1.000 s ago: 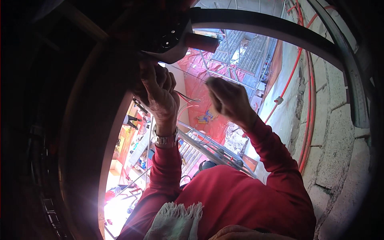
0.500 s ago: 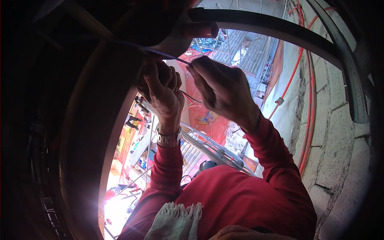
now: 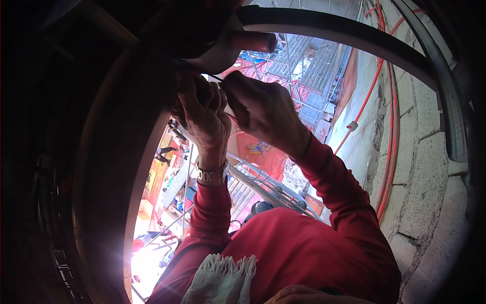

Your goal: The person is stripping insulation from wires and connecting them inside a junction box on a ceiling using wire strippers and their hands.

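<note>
My left hand, with a metal watch on its wrist, is raised against the dark structure. Its fingers are curled closed, and shadow hides whatever they hold. Beside it, at the right, my right hand pinches a thin strip or wire. This strip runs up and left into the shadow above my left hand, so its far end cannot be made out. My right knuckles are close to my left fingertips. Just above both hands, a short reddish tube sticks out.
A dark curved bar arches overhead to a metal channel. Red conduits run along the block wall at the right. Far below are scaffold planks, red sheeting and a person.
My right hand has moved left and slightly up, closer to my left hand, with less of the strip showing between them. My left hand stays nearly in place.
</note>
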A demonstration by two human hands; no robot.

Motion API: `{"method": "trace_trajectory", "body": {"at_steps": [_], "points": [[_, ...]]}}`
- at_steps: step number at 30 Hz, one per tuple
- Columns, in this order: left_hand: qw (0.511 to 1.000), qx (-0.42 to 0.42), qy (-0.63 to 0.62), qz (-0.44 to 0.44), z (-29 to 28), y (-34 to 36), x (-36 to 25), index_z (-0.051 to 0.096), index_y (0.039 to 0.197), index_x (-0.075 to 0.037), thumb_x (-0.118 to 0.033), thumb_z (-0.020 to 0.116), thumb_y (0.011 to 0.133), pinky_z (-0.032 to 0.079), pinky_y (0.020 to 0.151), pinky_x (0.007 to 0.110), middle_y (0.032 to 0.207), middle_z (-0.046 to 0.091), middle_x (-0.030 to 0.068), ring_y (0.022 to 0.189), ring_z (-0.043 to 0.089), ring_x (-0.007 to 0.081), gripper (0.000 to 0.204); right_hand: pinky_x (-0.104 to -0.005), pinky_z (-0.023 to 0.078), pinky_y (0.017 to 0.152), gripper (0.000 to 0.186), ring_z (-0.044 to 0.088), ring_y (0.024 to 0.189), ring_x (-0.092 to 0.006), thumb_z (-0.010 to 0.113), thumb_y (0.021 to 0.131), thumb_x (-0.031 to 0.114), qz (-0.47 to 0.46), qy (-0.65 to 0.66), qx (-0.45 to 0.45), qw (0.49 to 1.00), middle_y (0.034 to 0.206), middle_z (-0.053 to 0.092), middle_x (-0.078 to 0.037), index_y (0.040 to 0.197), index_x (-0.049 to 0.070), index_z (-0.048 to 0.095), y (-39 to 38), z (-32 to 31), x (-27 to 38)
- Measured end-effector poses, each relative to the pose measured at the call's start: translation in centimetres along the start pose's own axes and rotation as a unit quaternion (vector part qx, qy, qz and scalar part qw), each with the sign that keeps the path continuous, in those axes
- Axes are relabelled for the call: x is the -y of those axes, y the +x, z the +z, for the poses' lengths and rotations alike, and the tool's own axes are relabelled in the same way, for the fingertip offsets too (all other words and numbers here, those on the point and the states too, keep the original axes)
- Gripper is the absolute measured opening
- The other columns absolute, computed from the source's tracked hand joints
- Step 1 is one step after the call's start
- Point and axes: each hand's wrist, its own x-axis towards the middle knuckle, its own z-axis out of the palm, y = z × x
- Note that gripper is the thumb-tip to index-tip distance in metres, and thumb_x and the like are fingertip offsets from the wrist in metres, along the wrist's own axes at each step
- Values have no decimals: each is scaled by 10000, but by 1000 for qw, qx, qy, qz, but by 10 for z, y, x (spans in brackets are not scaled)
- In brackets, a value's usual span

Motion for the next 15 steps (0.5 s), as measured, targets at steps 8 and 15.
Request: {"method": "trace_trajectory", "body": {"at_steps": [8, 15], "points": [[1000, 4, 1, 0, 6, 6, 2, 461, 737, -170, -373, 595, 1073, 221, 421, 242, 562, 310, -80, 399, 240, 43, 415, -432, 474, 479, 131, 643, 574, -352, 684, 944, 59, 2, -10, -13, 1000, 762, 637, -124, 995, 74, 564, -23, -10, -21], [1000, -13, 9, 1, 2, 0, 0, 424, 709, -168, -400, 576, 1078, 198, 415, 236, 556, 305, -80, 409, 227, 41, 461, -449, 474, 485, 140, 657, 614, -377, 648, 967, 53, 23, 10, 35, 999, 739, 622, -145, 1034, 51, 525, -32, -16, -4]]}}
